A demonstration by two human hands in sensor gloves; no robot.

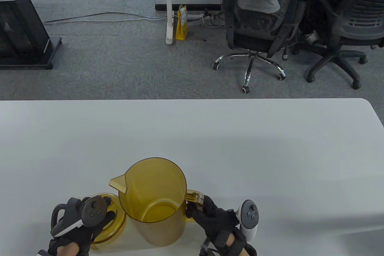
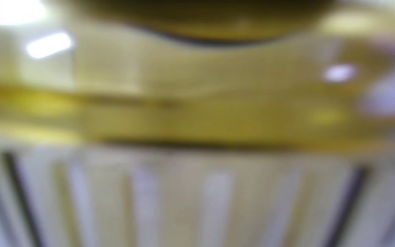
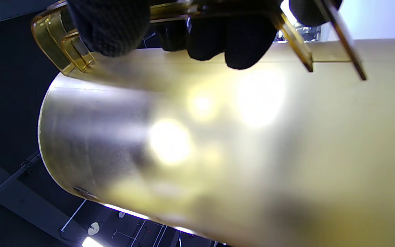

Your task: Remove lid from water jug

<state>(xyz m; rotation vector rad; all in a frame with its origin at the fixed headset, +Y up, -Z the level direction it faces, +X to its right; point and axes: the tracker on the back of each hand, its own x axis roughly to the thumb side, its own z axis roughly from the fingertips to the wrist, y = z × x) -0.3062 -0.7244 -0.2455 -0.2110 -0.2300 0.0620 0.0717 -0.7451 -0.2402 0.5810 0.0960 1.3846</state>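
White table [image 1: 210, 136] surface carries everything of interest, and its near edge at about 6 o'clock is where the work is gathered. Largest of the task's things is the water jug [image 1: 156, 199], an amber, see-through plastic vessel standing upright with its mouth open and apparently empty, its spout pointed toward 10 o'clock and its handle [image 1: 195, 196] toward 3 o'clock. It is judged to be light, rigid and smooth-walled, so it could skid or tip if pushed at the rim; the handle is the natural place for it to be steadied. That handle is gripped by the right hand [image 1: 216, 223], whose gloved fingers [image 3: 249, 44] are seen in the right wrist view curled round the amber bar and pressed close together. Next in size is the lid [image 1: 109, 223], a round amber disc of the same plastic, already off the jug and lying low at the jug's 9 o'clock, just beside its base; whether it rests fully on the table cannot be told. It is judged thin, stiff and slick, best taken by its rim. It is largely covered by the left hand [image 1: 75, 226], and whether those fingers are pinching the lid or merely spread over it cannot be told, since the left wrist view is only a yellow blur.
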